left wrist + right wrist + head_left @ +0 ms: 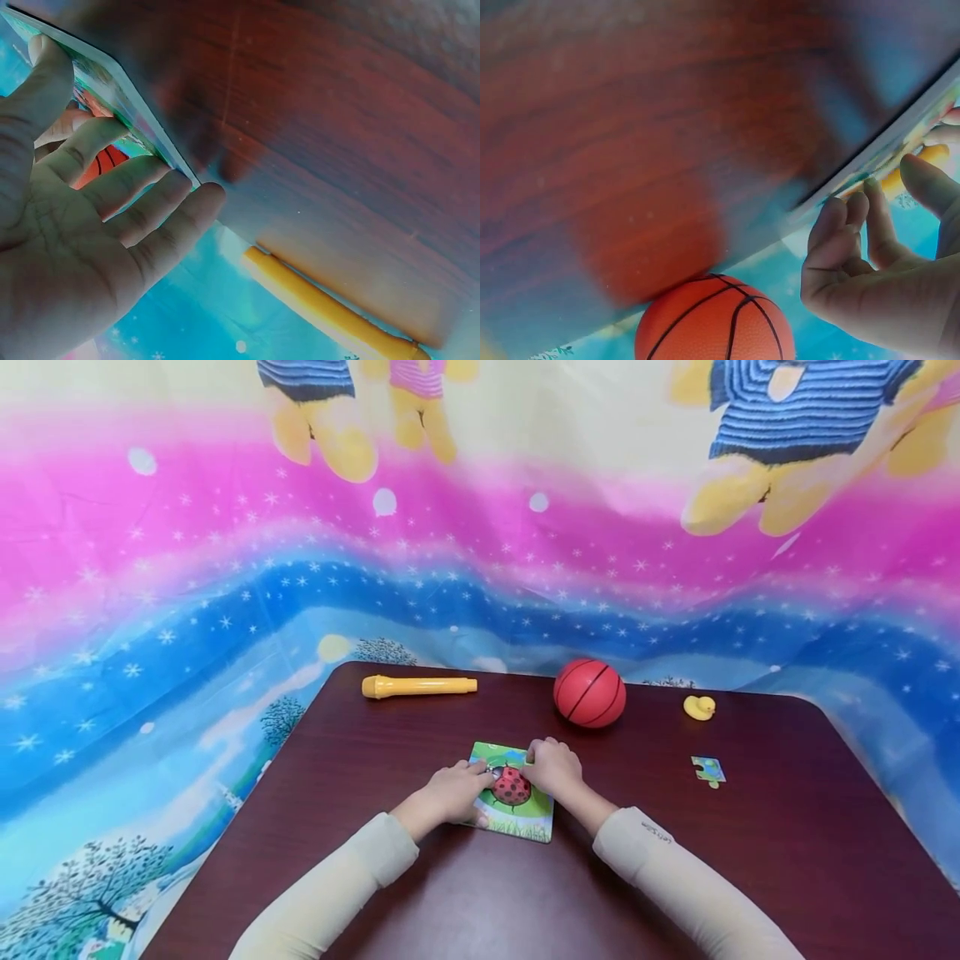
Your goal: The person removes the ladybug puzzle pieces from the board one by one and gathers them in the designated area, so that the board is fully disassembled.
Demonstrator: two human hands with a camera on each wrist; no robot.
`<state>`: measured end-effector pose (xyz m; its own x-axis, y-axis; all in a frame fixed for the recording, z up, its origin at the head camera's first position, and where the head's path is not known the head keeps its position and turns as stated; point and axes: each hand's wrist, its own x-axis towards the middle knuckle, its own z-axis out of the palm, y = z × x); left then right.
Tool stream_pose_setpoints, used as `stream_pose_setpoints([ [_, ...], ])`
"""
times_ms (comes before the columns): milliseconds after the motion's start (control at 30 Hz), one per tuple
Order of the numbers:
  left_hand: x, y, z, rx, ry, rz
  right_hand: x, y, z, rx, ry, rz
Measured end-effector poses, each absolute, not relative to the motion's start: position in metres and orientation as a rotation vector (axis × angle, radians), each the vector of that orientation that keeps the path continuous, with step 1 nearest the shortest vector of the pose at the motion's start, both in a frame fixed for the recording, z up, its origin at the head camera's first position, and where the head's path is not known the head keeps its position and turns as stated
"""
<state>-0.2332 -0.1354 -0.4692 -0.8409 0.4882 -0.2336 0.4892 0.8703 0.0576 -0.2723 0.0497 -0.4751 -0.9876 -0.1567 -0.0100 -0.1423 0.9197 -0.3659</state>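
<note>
A flat jigsaw puzzle (517,822) with a red ladybug on a green ground lies on the table between my two hands. Across its left side rests my left hand (453,792), its fingers (112,184) mostly straight and its thumb near the puzzle's front edge. My right hand (557,768) bends its fingers (881,225) at the upper right corner, which it covers in the head view. Thumb and forefinger touch the puzzle there, a gap between them; whether they pinch a piece is hidden. One loose puzzle piece (708,770) lies apart, farther right.
Behind the puzzle sit a yellow toy microphone (420,687) at left and a red toy basketball (589,693). A yellow rubber duck (699,707) stands at the back right. The dark brown table (315,827) ends at a printed curtain (480,568).
</note>
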Motion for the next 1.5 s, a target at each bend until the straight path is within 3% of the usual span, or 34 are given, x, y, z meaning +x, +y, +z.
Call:
stream_pose_setpoints([
  [400,-0.233,-0.134,-0.468,0.758,2.815,-0.018,-0.28,0.052,-0.477,-0.172,2.925,-1.0],
  [1033,-0.226,-0.128,-0.469,0.856,2.766,-0.14,-0.278,0.055,-0.481,-0.256,3.017,-0.814],
  [1500,-0.223,-0.126,-0.465,0.821,2.76,-0.148,-0.273,0.058,-0.465,-0.353,2.974,-0.921],
])
